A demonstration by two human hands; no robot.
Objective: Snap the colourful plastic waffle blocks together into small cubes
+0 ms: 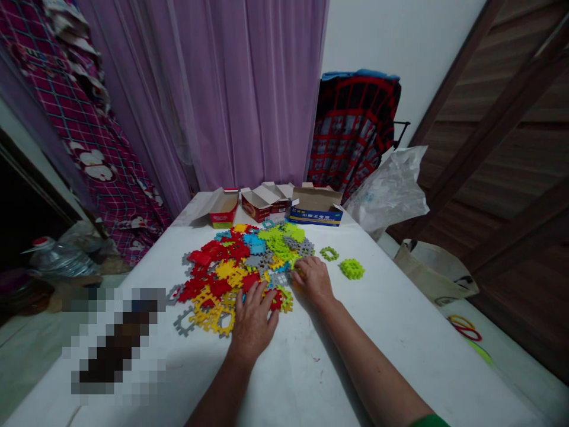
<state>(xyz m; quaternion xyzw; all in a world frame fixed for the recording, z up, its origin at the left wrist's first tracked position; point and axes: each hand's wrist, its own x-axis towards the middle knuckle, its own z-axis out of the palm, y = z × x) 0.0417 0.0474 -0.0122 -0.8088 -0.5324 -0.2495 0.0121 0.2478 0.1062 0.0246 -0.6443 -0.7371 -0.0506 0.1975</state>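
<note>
A heap of flat, notched plastic building pieces [229,270] in red, yellow, green, blue and grey lies on the white table. My left hand [255,317] rests palm down on the heap's front edge, fingers spread over red and yellow pieces, holding nothing. At the heap's right side, my right hand [315,280] has its fingers curled in against green and yellow pieces; what the fingertips pinch is hidden. Just beyond it to the right are a lone green ring-shaped piece [329,254] and a small cluster of green pieces [352,268].
Along the table's [400,344] far edge stand open cardboard boxes: a red one [223,209], dark red ones [256,207] and a blue one [316,214]. A clear plastic bag [386,190] hangs by the right edge. Purple curtains [249,89] hang behind. Part of the left side is pixelated.
</note>
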